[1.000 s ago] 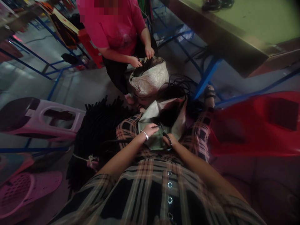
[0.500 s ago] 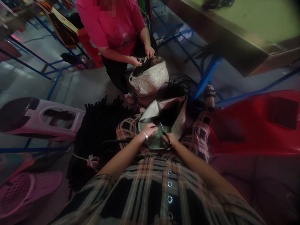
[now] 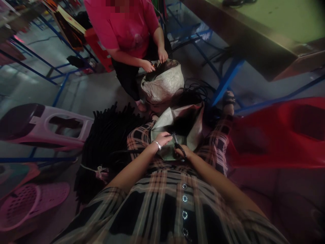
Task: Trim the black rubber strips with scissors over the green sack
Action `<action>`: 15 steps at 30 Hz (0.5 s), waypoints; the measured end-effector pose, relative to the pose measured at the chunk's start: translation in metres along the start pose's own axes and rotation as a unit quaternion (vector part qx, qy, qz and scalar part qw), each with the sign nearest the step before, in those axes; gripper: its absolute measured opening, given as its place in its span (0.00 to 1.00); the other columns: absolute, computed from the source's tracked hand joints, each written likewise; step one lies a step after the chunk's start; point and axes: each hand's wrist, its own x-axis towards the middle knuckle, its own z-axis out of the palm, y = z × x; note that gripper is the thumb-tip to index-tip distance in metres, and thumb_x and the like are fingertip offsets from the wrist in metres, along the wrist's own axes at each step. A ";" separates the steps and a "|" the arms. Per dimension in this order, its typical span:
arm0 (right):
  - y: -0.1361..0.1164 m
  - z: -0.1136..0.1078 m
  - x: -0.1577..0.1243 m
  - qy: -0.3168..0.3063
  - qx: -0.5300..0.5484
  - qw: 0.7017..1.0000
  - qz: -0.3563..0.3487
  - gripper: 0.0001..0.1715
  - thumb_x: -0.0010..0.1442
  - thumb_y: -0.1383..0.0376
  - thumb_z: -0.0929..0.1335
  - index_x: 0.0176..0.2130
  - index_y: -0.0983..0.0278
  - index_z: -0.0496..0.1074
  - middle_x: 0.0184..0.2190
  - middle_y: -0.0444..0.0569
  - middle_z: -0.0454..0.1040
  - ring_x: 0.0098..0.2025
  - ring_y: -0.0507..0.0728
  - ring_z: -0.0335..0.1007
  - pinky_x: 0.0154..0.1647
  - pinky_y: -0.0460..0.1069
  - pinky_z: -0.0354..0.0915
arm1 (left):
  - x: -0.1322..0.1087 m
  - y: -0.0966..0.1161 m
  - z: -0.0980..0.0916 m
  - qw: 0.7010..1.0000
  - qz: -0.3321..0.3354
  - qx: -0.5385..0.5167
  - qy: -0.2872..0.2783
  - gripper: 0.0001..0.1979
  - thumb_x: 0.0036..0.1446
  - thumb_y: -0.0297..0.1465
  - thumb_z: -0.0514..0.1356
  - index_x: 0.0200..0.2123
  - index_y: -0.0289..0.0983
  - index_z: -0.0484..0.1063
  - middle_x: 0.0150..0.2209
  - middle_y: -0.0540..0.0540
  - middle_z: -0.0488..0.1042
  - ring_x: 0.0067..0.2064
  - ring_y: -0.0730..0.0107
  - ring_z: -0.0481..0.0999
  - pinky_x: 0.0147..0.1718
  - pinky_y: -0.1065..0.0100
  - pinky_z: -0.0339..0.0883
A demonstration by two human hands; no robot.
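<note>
My right hand (image 3: pixel 181 152) is shut on a pair of black-handled scissors (image 3: pixel 178 146), with the blades pointing up toward my left hand (image 3: pixel 162 138). The left hand rests on a pale green woven sack (image 3: pixel 194 134) lying open across my plaid lap. Its fingers reach toward the blades, and whatever they may pinch is too small and dark to make out. The sack's inside is dark. A large bundle of black rubber strips (image 3: pixel 106 145) lies to my left.
A co-worker in a pink shirt (image 3: pixel 127 27) has both hands at the mouth of a second woven sack (image 3: pixel 164 83). A coil of black cable (image 3: pixel 196 89) lies between the sacks. Pink plastic pieces (image 3: pixel 45 123) are at left, a red plastic shell (image 3: pixel 276 132) at right, and a blue-legged green table (image 3: pixel 261 20) ahead.
My hands stay close together at the sack, with the scissors still in my right hand. The whole view has shifted slightly. The co-worker's hands remain at the second sack.
</note>
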 end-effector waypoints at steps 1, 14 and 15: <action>0.001 0.000 0.001 0.002 0.002 1.000 0.000 0.07 0.55 0.66 0.63 0.33 0.65 0.71 0.23 0.43 0.73 0.25 0.49 0.69 0.26 0.41 0.60 | -0.001 0.001 0.001 1.000 -0.002 0.000 -0.003 0.11 0.45 0.34 0.63 0.31 0.33 0.70 0.17 0.55 0.65 0.14 0.84 0.57 0.14 0.77 0.47; 0.005 -0.001 0.002 -0.004 0.005 1.000 -0.006 0.08 0.55 0.66 0.63 0.32 0.66 0.70 0.23 0.45 0.73 0.24 0.50 0.68 0.25 0.41 0.60 | -0.006 0.003 0.005 1.000 0.001 0.007 -0.012 0.09 0.46 0.32 0.62 0.30 0.33 0.70 0.17 0.55 0.64 0.14 0.84 0.56 0.14 0.76 0.46; 0.005 -0.001 0.001 -0.006 0.002 1.000 -0.005 0.08 0.55 0.66 0.62 0.31 0.66 0.70 0.23 0.45 0.72 0.24 0.50 0.68 0.25 0.41 0.60 | -0.005 0.002 0.005 1.000 0.001 0.012 -0.009 0.09 0.46 0.32 0.62 0.30 0.33 0.70 0.17 0.55 0.64 0.14 0.84 0.56 0.14 0.76 0.46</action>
